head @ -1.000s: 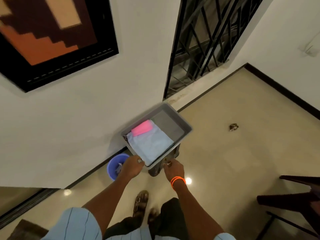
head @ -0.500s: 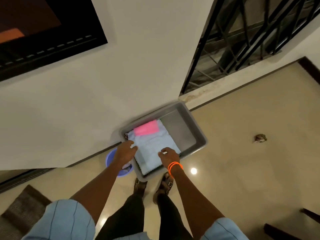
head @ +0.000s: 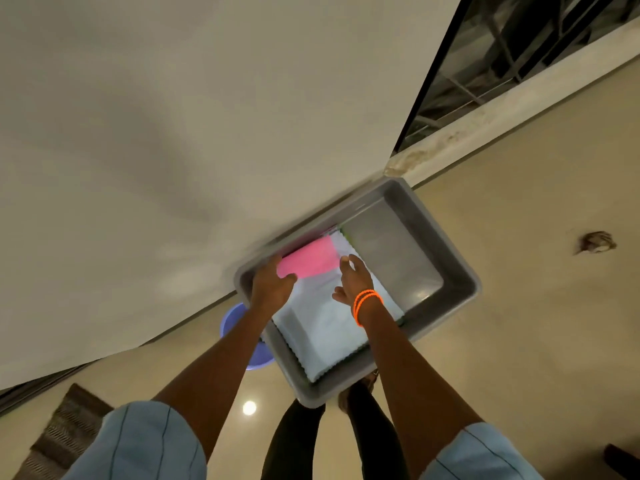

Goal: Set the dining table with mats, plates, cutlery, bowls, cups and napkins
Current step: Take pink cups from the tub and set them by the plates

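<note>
- Where the white wall [head: 173, 133] meets the tiled floor [head: 519, 341], a grey tub [head: 433, 271] sits raised above the floor, its right half bare.
- A pale blue folded cloth [head: 329, 334] fills the tub's left half, lying flat.
- A blue bucket [head: 235, 323] shows under the tub's left edge.
- A pink napkin [head: 311, 258] lies on the cloth's far end.
- The left hand [head: 272, 287] pinches the napkin's near-left corner.
- The right hand [head: 353, 282], orange bands at the wrist, has relaxed fingers on the cloth, beside the napkin.

Both arms extended; left hand [head: 272, 285] curled, right hand [head: 355, 277] fingers straight.
</note>
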